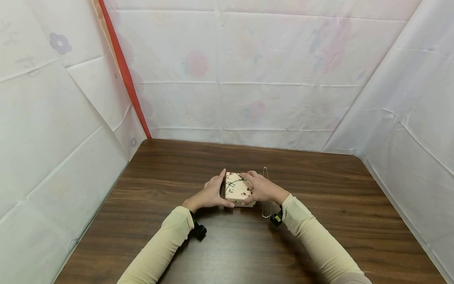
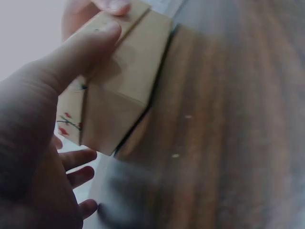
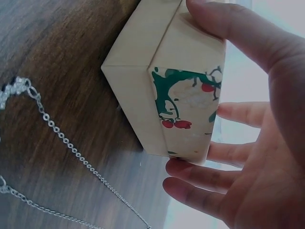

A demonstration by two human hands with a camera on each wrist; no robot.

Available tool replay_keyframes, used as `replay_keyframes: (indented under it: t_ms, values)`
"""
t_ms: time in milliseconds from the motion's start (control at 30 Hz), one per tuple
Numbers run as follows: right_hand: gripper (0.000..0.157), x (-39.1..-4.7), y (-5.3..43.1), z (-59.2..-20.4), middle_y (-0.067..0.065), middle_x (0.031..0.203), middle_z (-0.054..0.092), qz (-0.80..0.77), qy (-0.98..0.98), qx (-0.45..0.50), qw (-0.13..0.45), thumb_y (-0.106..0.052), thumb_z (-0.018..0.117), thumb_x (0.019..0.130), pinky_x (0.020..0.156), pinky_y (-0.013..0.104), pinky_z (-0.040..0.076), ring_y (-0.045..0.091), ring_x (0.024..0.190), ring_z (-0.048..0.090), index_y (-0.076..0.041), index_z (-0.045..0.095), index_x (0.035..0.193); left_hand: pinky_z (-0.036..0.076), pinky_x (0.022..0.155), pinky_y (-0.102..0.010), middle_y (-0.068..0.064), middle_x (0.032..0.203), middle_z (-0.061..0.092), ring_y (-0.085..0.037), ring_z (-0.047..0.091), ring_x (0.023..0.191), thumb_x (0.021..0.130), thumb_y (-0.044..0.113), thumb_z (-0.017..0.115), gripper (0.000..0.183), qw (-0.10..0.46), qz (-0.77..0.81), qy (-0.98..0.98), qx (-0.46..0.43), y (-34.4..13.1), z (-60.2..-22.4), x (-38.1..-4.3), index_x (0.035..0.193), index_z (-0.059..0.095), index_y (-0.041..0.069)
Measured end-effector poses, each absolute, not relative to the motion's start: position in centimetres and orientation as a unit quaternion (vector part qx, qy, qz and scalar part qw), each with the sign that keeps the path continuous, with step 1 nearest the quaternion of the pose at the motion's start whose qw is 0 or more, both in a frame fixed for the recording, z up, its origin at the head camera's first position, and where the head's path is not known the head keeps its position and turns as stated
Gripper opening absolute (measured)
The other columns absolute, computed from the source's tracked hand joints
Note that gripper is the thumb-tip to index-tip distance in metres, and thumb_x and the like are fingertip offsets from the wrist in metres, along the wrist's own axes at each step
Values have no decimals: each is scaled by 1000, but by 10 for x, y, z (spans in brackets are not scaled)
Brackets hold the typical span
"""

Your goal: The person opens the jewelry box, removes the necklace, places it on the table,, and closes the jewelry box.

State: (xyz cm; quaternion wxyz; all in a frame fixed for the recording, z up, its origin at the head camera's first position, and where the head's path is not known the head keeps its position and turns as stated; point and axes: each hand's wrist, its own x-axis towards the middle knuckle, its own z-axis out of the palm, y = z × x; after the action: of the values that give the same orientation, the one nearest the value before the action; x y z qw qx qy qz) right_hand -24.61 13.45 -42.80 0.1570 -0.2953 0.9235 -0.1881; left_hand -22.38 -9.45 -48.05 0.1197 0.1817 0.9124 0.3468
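Observation:
A small cream box (image 1: 235, 190) with painted red flowers and dark green branches sits on the table between both hands. Its patterned lid (image 3: 188, 102) covers the upper part, while the plain lower body (image 3: 131, 88) shows beneath the lid's rim. The left hand (image 1: 211, 194) spans the box's left side, thumb on the near face of the lid. From the right, the right hand (image 1: 261, 188) grips the lid, thumb at the near side and fingertips along the far side. Beside the right wrist lies a thin silver chain necklace (image 3: 71, 147), with a sparkling part at its near end.
The brown wood-grain table (image 1: 170, 165) extends around the box. White patterned cloth (image 1: 269, 75) hangs behind it and at both sides, with a red strip (image 1: 124, 73) in the back left corner. Dark wrist cameras (image 1: 200, 232) are strapped on both wrists.

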Motion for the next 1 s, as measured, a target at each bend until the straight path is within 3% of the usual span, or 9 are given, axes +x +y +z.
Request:
replay_keyframes:
  t_ms: [333,1000]
  values:
    - [102,-245,135,-432,16,146,40,-191,923,-298,153,-42,87,70,98,51,46,35,126,47,-15,32,153,20,114,-62,-11,163,16,-35,14,150,77,60,73,118,130,384,897,175,-97,-479,-223,158,0,15]
    - [98,-243,154,-432,17,152,31,-249,916,-269,166,-54,77,76,102,57,42,38,133,45,-12,33,152,18,114,-63,-12,161,22,-35,19,148,77,49,78,111,93,375,899,205,-95,-475,-222,158,11,14]
